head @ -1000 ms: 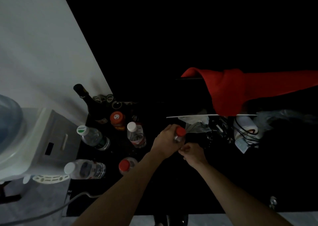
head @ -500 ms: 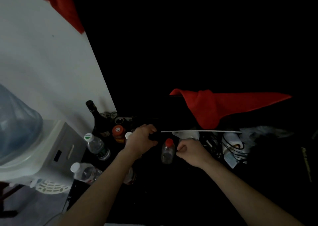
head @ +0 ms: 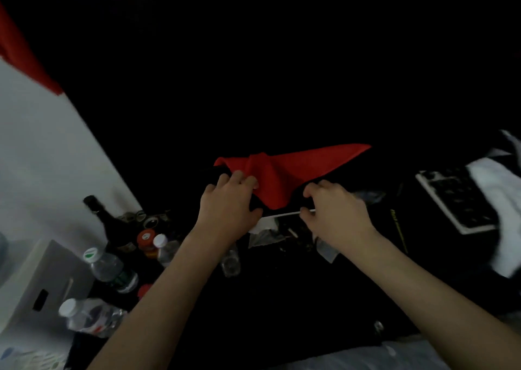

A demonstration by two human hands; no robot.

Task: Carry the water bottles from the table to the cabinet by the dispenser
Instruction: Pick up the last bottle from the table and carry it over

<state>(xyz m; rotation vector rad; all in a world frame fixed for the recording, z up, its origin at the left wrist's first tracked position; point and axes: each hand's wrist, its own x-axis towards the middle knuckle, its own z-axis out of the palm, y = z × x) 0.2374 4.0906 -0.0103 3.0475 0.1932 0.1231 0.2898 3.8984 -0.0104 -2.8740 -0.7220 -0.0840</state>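
Note:
Several plastic water bottles stand or lie on the dark cabinet top (head: 282, 299) beside the white dispenser (head: 42, 282). They include a green-capped bottle (head: 111, 268), a white-capped bottle lying down (head: 87, 316), a small white-capped bottle (head: 165, 247) and a clear bottle (head: 230, 262) partly hidden by my left forearm. A red cap (head: 145, 289) shows by that arm. My left hand (head: 229, 203) is raised, its fingers curled at the lower edge of a red cloth (head: 284, 172). My right hand (head: 334, 214) is curled beside a thin white edge (head: 284, 214). Whether either hand grips anything is lost in the dark.
A dark glass bottle (head: 108, 225) and an orange-capped jar (head: 146, 238) stand near the white wall (head: 48, 155). Crumpled wrappers and cables (head: 270, 234) lie under the hands. A keyboard (head: 454, 197) and white cloth (head: 501, 209) are at the right.
Both hands have let go of the red-capped clear bottle, which now stands on the cabinet top. They have risen to the red cloth, and the view has tilted up and right.

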